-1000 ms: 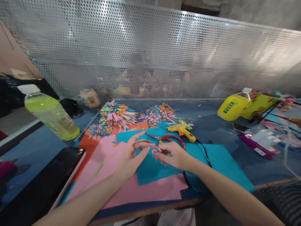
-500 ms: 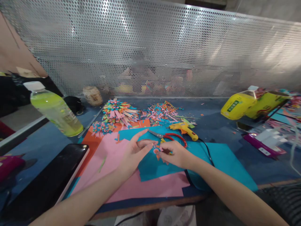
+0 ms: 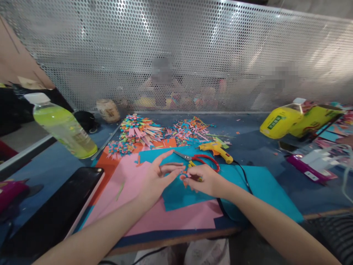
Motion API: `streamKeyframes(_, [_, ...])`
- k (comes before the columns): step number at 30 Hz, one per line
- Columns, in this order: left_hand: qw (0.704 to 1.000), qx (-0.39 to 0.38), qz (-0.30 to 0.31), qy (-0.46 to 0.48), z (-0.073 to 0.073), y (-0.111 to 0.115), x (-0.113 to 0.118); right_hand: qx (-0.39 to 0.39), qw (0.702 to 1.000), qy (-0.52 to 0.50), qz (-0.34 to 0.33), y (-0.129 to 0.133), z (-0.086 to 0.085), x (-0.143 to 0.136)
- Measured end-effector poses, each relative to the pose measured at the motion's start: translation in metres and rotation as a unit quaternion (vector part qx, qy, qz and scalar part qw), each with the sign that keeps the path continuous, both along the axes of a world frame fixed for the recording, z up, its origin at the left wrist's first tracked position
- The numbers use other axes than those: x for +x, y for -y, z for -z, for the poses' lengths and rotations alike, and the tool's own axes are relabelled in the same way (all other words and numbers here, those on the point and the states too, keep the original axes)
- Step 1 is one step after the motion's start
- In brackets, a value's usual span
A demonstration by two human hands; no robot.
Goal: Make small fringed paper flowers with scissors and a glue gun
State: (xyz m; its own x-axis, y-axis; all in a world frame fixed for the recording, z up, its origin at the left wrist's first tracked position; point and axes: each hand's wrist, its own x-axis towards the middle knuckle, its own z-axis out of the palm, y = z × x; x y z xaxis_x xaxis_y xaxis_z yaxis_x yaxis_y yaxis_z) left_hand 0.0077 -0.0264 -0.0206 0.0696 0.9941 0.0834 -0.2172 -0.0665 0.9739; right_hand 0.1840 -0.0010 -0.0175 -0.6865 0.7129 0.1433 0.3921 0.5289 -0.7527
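From where I stand, the small round curled-paper piece in orange, pink and blue [image 3: 183, 177] is up between the person's two hands, above a bright turquoise paper sheet [image 3: 182, 200] on the dark blue worktop [image 3: 248, 145]. It is too small and blurred for me to make out a long axis. The right hand [image 3: 205, 179] has a closed grip on its right side, thumb against curled fingers. The left hand [image 3: 158, 176] meets it from the upper left, thumb and fingertips nearly together, forefinger lifted away; whether that grip pinches or only touches, I can't tell. Neither hand is clearly nearer. Just beyond lie the red-handled metal scissors [image 3: 190, 159]. Compared with a second ago, the left fingertips sit closer in, and the pink loops along the piece's top show less plainly.
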Motion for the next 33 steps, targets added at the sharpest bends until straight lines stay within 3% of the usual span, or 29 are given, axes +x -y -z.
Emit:
streamKeyframes(17, [0.998,-0.038,-0.006,0.047,-0.0027,0.0015,0.0019,-0.082,0.995,-0.053,0.016,0.0023,-0.0018,-0.0010])
streamKeyframes(23, [0.998,-0.042,0.006,0.036,0.0001,0.0026,0.0010,-0.083,0.994,-0.055,0.051,0.0020,-0.0059,-0.0021])
streamKeyframes(33, [0.999,-0.046,0.008,0.015,0.0004,0.0016,0.0016,-0.084,0.993,-0.069,0.038,0.0018,-0.0044,-0.0023])
